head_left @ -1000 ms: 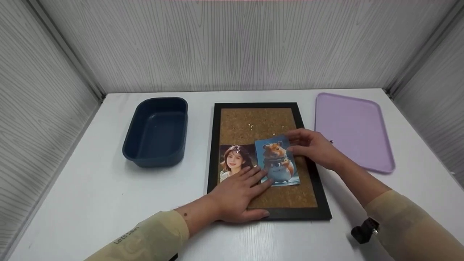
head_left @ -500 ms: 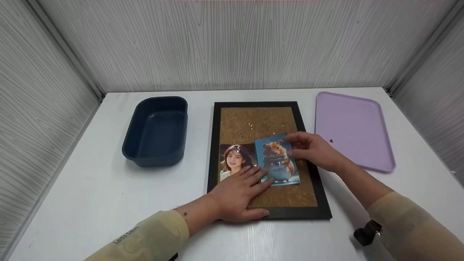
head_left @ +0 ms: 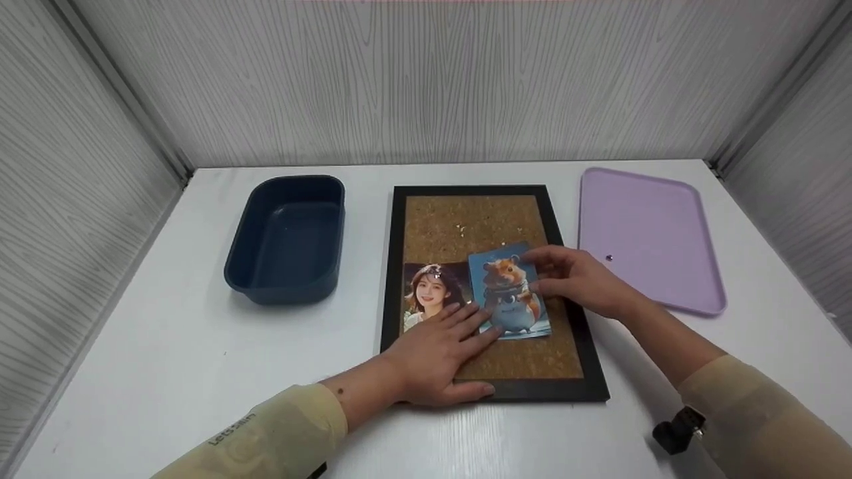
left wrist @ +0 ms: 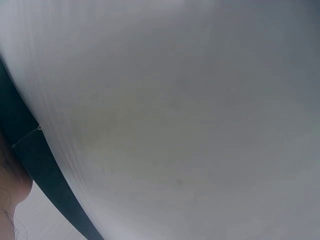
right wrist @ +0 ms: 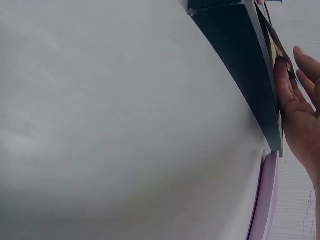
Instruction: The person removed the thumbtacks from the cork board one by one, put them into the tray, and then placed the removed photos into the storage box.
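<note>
My left hand: palm down, fingers extended, thumb out to the side | My right hand: fingers bent, thumb below them, pinching | My forearms: slanting inward from either side.

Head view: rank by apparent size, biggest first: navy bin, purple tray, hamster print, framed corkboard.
1. Framed corkboard
2. Purple tray, one corner hidden
3. Navy bin, fairly close to the tray
4. Hamster print, clearly smallest

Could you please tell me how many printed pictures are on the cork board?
2: a portrait photo at left, partly covered by the left hand, and to its right a hamster picture, with the right hand at its edge. Any beneath them would be hidden.
</note>
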### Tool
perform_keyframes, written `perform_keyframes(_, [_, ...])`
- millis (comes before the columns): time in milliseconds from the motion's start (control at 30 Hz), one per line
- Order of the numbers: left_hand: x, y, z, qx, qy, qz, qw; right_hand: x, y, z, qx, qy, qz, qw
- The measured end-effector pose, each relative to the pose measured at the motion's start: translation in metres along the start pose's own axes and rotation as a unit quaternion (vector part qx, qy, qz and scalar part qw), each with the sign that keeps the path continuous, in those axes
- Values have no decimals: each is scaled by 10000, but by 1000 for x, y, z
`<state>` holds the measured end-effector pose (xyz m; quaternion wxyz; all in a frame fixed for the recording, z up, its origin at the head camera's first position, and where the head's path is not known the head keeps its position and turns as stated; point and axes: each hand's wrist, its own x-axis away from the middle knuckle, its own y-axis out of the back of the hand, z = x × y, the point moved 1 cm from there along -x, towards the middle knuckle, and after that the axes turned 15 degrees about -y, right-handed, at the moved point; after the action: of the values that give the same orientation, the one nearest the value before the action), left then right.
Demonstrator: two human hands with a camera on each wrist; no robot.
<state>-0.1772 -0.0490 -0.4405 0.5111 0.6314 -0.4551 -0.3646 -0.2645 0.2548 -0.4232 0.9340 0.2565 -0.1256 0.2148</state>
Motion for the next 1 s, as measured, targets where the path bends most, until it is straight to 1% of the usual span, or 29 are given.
perform_keyframes(100, [0, 0, 0, 5, 17, 5, 10000, 0, -1, 0, -67, -9, 14, 10000])
perform_keyframes(333, [0, -1, 0, -198, -1, -59, 9998, 0, -1, -1, -97, 62, 28, 9999])
perform_keyframes(667, [0, 0, 0, -82, 10, -41, 10000, 0, -2, -3, -218, -22, 42, 9998])
perform_keyframes(1000, [1, 0, 0, -110, -56, -77, 9999, 1, -3, -6, -320, -7, 168, 9993])
